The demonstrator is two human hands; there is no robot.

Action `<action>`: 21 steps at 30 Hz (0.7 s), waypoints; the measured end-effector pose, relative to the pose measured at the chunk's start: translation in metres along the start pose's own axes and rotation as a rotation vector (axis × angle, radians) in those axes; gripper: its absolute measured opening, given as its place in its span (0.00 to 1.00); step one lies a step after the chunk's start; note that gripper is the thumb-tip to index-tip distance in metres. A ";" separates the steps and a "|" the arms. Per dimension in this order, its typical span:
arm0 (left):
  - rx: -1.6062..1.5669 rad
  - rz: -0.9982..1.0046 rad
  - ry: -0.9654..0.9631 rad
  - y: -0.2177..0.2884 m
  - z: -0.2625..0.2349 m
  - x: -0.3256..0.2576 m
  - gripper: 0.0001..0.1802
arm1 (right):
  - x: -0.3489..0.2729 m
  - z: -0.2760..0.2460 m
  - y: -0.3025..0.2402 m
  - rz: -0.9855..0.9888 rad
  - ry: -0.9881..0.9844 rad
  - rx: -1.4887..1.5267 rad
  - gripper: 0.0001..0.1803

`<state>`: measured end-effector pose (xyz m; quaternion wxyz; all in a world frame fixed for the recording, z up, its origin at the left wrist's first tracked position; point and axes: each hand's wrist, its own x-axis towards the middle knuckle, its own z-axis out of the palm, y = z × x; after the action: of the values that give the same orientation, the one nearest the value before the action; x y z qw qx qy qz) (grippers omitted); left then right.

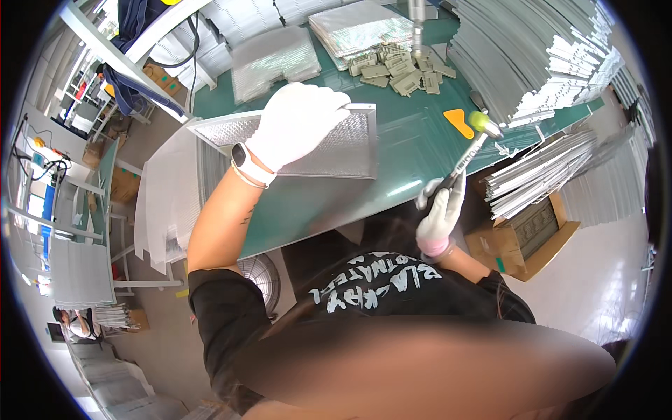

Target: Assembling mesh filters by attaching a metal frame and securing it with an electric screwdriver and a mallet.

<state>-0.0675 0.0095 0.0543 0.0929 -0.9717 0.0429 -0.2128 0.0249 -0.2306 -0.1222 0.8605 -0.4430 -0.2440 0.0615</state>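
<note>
Your gloves [297,124]: white. Your hammer head [479,120]: yellow-green. Your panel [343,148]: silver-grey, fine mesh pattern. Your tabletop [413,136]: green.

Workshop interior: a green-topped workbench [413,154] spans the centre, a streak of reflected light [404,187] on its surface; a white frame [112,52] rises at upper left, beyond which stands a second green-topped bench [106,168]; the floor [560,287] extends on both sides, pale and glossy at the right

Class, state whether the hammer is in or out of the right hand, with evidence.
In: the gloved right hand grips the hammer by its handle.
</note>
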 end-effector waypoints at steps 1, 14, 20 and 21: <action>-0.020 -0.001 0.048 -0.002 0.004 0.000 0.10 | -0.003 0.010 0.001 0.003 -0.008 0.036 0.31; 0.065 0.030 0.067 -0.004 -0.007 -0.017 0.07 | 0.008 0.025 -0.006 0.322 -0.652 -0.024 0.35; 0.086 -0.115 0.442 0.021 0.009 -0.009 0.22 | 0.092 0.001 -0.070 -0.005 -0.526 -0.463 0.32; 0.078 -0.173 0.518 0.024 0.025 -0.012 0.28 | 0.109 -0.003 -0.088 -0.137 -0.610 -0.504 0.31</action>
<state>-0.0693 -0.0087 0.0225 0.0974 -0.8806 -0.0263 -0.4630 0.1114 -0.2504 -0.0139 0.6150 -0.5843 -0.5248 0.0708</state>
